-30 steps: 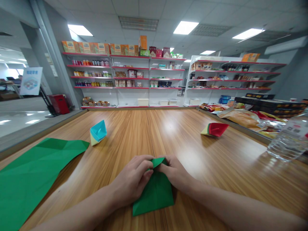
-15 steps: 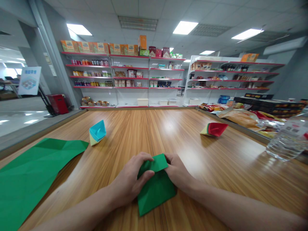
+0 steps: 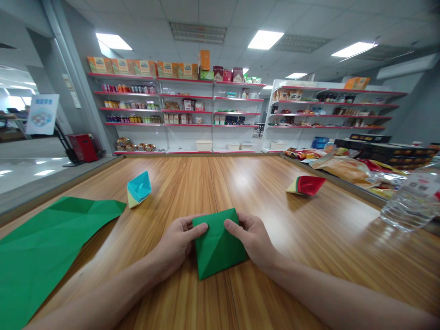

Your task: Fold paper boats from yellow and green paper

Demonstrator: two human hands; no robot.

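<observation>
Between my two hands is a folded piece of green paper [image 3: 218, 250], creased from its middle toward the near corner. My left hand [image 3: 182, 240] grips its upper left edge, thumb on top and fingers beneath. At the upper right edge my right hand [image 3: 252, 238] pinches it the same way, with its thumb pressed on the face. The fingers under the paper are partly hidden. A larger creased sheet of green paper [image 3: 51, 243] lies at the left. Beyond my hands stand a blue and yellow folded paper piece [image 3: 140, 188] and a red and yellow one [image 3: 307, 185].
The wooden table [image 3: 213, 178] has a raised edge. Along its right side are a clear plastic bottle [image 3: 410, 197], snack packets [image 3: 347, 169] and stacked dark boxes [image 3: 388, 151]. Shelves [image 3: 185, 111] of goods stand behind, and a sign board [image 3: 42, 114] at the far left.
The small flap at the top of the green paper, folded toward me before, now lies flat with the rest. Both thumbs have come onto the paper's face, and its near corner has lifted away from me.
</observation>
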